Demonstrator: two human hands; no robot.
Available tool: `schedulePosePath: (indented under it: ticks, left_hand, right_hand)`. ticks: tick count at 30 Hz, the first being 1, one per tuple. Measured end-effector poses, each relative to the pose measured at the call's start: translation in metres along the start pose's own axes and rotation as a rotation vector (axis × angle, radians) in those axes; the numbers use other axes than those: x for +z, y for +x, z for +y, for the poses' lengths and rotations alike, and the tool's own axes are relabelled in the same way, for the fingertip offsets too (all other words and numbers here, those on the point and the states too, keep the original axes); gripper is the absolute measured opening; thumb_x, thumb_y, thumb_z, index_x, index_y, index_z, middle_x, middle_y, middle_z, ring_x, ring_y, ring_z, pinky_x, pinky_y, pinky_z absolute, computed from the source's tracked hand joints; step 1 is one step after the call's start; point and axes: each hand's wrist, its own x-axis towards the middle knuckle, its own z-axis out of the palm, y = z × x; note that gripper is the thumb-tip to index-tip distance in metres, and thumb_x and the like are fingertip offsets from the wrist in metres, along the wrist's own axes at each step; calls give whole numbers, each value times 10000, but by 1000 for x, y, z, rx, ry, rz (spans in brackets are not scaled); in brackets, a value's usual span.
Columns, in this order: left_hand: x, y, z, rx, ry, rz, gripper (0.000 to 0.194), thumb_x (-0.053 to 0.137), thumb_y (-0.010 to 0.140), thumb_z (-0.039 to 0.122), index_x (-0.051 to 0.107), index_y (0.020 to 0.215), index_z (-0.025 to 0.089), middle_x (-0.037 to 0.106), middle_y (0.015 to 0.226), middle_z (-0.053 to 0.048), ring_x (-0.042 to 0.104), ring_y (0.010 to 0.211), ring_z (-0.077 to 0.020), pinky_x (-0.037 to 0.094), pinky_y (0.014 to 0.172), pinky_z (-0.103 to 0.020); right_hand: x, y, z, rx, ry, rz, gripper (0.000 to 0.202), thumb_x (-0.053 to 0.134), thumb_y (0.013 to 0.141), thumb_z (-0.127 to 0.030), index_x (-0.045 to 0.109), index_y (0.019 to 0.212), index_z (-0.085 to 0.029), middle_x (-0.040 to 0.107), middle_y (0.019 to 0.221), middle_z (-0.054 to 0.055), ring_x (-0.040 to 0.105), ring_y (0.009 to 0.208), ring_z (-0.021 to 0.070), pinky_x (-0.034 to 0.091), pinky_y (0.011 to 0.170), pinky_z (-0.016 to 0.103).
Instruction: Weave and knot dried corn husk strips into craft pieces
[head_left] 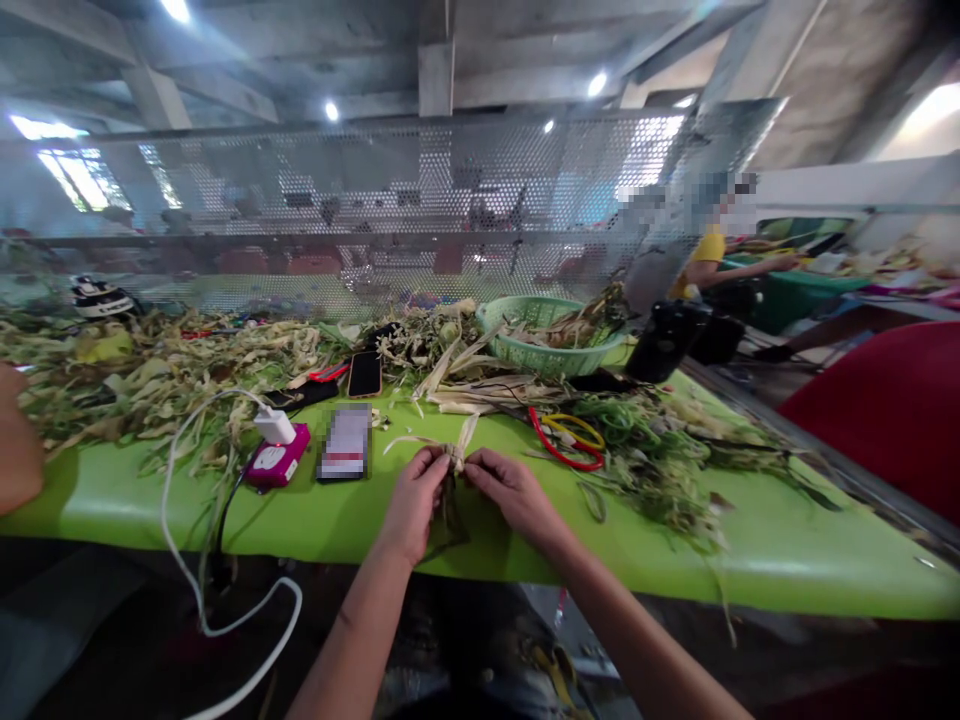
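Note:
Close to the front edge of the green table, my left hand (415, 500) pinches a small knotted bundle of dry husk strips (457, 457) between thumb and fingers. From the other side my right hand (506, 487) grips the same bundle, its fingers closed near the knot. Pale strip ends stick up and out to the left, and darker strands hang below between the hands. Beyond the bundle lies a stack of pale dry husks (480, 396). To the right are red-and-yellow-handled scissors (566, 440), partly under green fibres.
A phone with a lit screen (345, 442) and a magenta power strip (281, 457) with a white charger and cable lie left. Behind are a darker phone (365, 375), heaped dry leaves (187, 370) and a green basket (551, 362). Tangled green fibres (660, 460) cover the right side.

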Motion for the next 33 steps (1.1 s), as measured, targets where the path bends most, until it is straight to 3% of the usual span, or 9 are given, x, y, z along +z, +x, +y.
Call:
schedulePosePath:
  ticks: [4,7,16,21,27,33]
  left_hand:
    - [1,-2,2,-42,111,0,308,700,739,406,685,944,177,669,794,-10,561,654,-85,387,560,-159]
    - [3,-2,2,-29,130,-16,302,702,739,404,704,919,162,678,787,-23,577,683,-103,410,604,-178]
    - [9,-2,-1,28,-118,4,242,753,666,309,680,816,133,664,698,-18,617,649,-135,465,644,-228]
    - [12,-2,-3,54,-190,13,217,753,664,302,660,767,135,634,637,4,609,607,-129,465,615,-227]
    - [7,-5,0,75,-153,-64,248,760,670,348,640,754,148,652,682,-5,623,670,-144,468,647,-233]
    - [5,-7,-2,12,-43,-194,267,726,724,365,657,855,142,660,736,-18,600,655,-125,462,657,-228]
  right_hand:
    - [1,0,5,-39,-55,77,210,521,894,-347,613,808,-179,579,718,-8,521,691,143,393,639,226]
    - [1,0,4,-59,-120,124,199,518,892,-327,612,786,-187,584,700,-6,523,672,147,379,621,227]
    - [1,-1,-2,-66,-200,170,223,539,872,-332,579,706,-189,551,657,-9,498,636,142,335,584,231]
    - [2,0,2,-24,-51,154,233,561,857,-342,574,685,-186,520,636,-19,473,624,133,333,583,234]
    - [-5,4,0,113,353,-15,308,576,843,-467,641,791,-171,570,696,-5,456,594,117,328,559,236]
    - [-7,9,-2,141,554,86,243,730,722,-413,672,777,-184,583,708,-12,468,604,109,365,576,233]
